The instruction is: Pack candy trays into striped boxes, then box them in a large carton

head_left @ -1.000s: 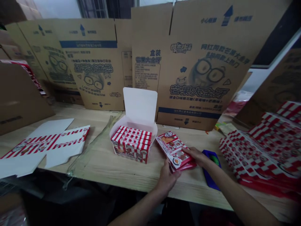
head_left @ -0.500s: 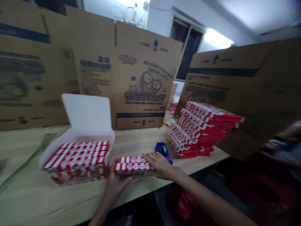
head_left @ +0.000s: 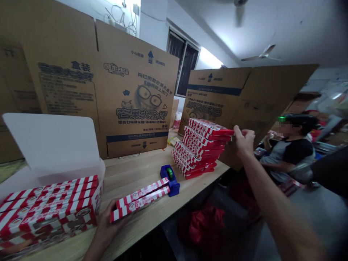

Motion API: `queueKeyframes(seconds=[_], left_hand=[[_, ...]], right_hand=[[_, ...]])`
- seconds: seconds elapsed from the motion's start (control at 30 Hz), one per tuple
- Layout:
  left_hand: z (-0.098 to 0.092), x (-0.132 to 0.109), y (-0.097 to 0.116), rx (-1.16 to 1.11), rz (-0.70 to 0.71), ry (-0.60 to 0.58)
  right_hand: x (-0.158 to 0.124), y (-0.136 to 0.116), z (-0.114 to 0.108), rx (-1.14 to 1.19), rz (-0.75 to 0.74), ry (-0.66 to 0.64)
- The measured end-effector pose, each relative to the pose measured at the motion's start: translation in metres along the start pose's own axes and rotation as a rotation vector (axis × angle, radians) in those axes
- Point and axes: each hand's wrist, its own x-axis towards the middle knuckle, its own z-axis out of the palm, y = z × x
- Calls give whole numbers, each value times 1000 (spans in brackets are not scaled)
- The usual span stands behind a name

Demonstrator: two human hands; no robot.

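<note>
My left hand [head_left: 107, 221] grips the near end of two slim red-and-white striped boxes [head_left: 141, 197], held side by side just above the table and tilted. My right hand [head_left: 244, 139] is raised at the right corner of a stack of similar striped boxes [head_left: 202, 146]. Its thumb and fingers are apart, with nothing seen between them; whether a fingertip touches the top box, I cannot tell. At the left, a white carton [head_left: 54, 141] with its lid up holds several striped boxes [head_left: 51, 206] in rows.
A blue tape dispenser [head_left: 170, 181] with green tape stands between the held boxes and the stack. Large brown cardboard sheets [head_left: 130, 87] stand behind the wooden table [head_left: 127, 166]. To the right sits another person [head_left: 290, 152]. Red fabric or bag [head_left: 206, 224] lies below the table edge.
My right hand has let go of the two boxes and moved right to the stack. My left hand keeps the boxes, now tilted. The view has swung right.
</note>
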Motion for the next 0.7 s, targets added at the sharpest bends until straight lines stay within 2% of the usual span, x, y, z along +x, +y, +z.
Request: queueKeyframes(seconds=[0.1, 0.17, 0.23, 0.33, 0.53, 0.7], left_hand=[[-1, 0, -3, 7, -9, -17], [-3, -1, -3, 16, 14, -38], [-6, -3, -2, 7, 49, -56], [-11, -7, 1, -10, 68, -81], [-14, -14, 3, -42, 42, -80], [-13, -14, 6, -38, 18, -47]], right_hand=[[37, 3, -5, -12, 404, -398], [47, 3, -1, 1, 518, -521], [51, 2, 5, 19, 552, -544], [55, -2, 11, 55, 523, -521], [61, -6, 10, 14, 513, -533], [57, -9, 14, 75, 396, -520]])
